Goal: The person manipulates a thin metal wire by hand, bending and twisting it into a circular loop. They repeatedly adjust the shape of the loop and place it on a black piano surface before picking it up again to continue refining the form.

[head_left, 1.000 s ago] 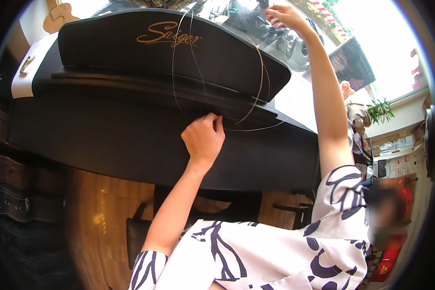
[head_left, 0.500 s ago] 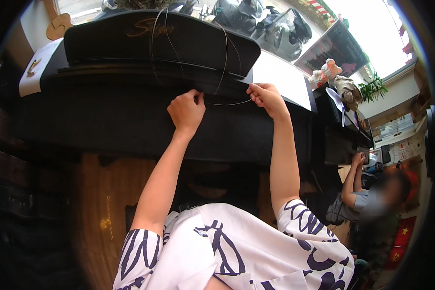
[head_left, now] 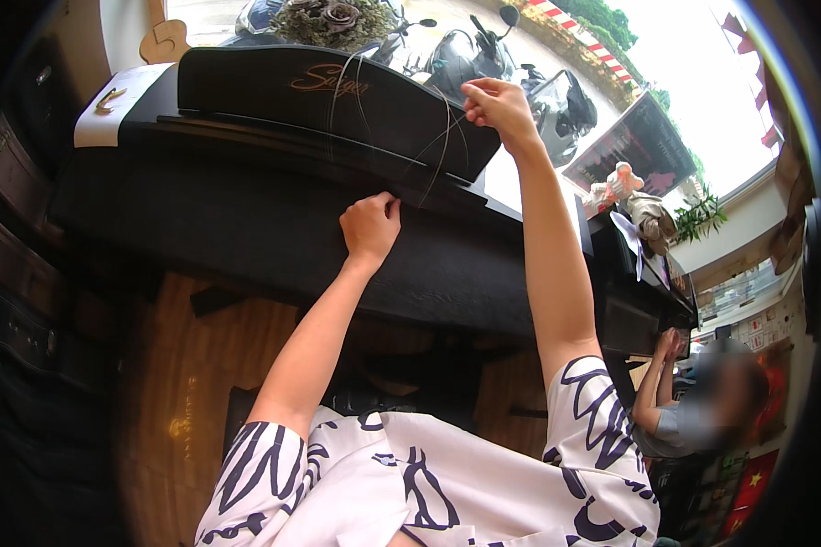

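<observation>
The fingers of the left hand are curling into a loose fist, thumb and forefinger coming together at the tip; whether they are pinching anything is impossible to tell. The fingers of the right hand are bending with the tips close together, and a grip on the wire is not showing clearly. The thin pale wire is hanging in wide, open loops in front of the black board, between and above the hands. The handling is looking unfinished: both hands are staying raised near the wire, nothing is showing it tightly wound or tied off, and the slack loops are remaining. Below, the black piano is stretching across. Farther out, a gold clip is lying on a white sheet, and dried flowers are standing behind the board.
</observation>
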`<state>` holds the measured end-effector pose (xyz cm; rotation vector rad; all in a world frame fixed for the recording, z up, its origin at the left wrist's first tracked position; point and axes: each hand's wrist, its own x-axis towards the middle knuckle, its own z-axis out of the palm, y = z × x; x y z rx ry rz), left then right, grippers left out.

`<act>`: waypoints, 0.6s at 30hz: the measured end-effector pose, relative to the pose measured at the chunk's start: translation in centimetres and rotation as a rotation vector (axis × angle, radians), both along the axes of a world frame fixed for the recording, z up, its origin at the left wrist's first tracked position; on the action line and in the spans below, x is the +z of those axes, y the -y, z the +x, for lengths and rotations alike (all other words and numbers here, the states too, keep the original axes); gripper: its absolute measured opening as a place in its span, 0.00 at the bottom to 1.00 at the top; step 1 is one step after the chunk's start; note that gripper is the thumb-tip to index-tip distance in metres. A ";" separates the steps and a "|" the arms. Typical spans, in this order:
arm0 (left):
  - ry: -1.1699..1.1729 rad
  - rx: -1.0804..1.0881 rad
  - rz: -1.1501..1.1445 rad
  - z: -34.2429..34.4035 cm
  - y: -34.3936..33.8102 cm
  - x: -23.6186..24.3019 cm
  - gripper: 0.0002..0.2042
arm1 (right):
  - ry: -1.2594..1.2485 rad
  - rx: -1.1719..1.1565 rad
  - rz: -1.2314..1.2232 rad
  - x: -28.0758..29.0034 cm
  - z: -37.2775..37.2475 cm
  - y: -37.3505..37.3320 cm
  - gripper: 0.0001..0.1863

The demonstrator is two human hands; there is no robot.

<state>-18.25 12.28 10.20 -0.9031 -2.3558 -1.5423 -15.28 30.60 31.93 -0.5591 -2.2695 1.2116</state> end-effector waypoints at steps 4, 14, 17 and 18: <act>-0.042 0.019 0.018 -0.2 -0.1 -0.4 0.06 | 0.186 0.064 0.038 1.0 -3.8 0.5 0.15; 0.012 0.010 0.145 0.0 0.1 -0.4 0.05 | 0.450 0.050 0.251 1.3 -7.8 -0.1 0.22; 0.036 0.004 0.229 0.1 -0.1 -0.6 0.06 | 0.489 0.021 0.257 1.8 -7.9 0.2 0.26; 0.034 -0.003 0.247 0.2 -0.3 -0.6 0.06 | 0.486 0.019 0.256 1.8 -7.8 -0.1 0.27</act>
